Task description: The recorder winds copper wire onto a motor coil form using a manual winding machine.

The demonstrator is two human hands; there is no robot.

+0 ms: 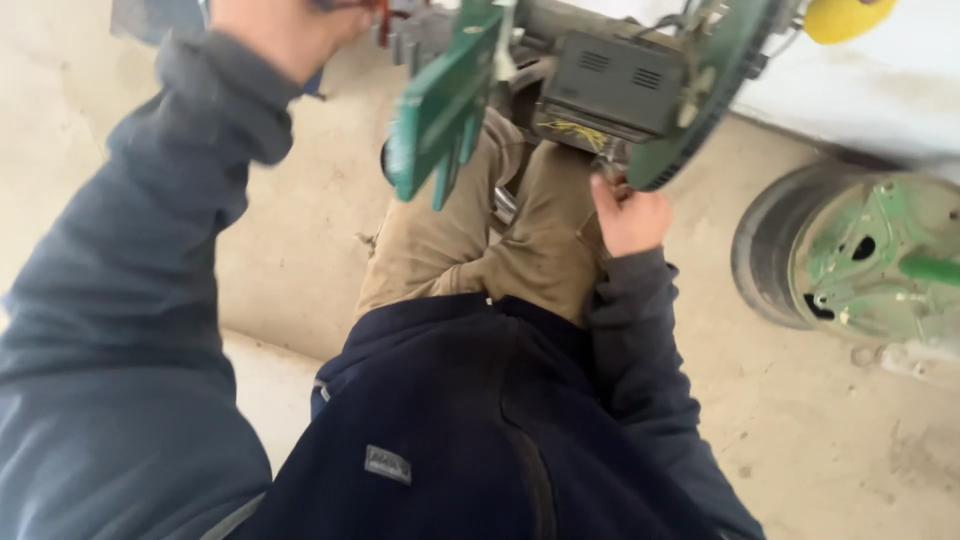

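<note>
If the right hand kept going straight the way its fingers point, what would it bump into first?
The right hand points up toward the round green disc; its fingertips look already at the disc's lower rim, so that comes first. Depth is hard to judge.

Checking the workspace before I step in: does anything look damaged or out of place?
A loose bundle of yellow wires hangs exposed under the grey box, near the right hand. A worn green wheel lies flat on the floor, paint chipped.
</note>
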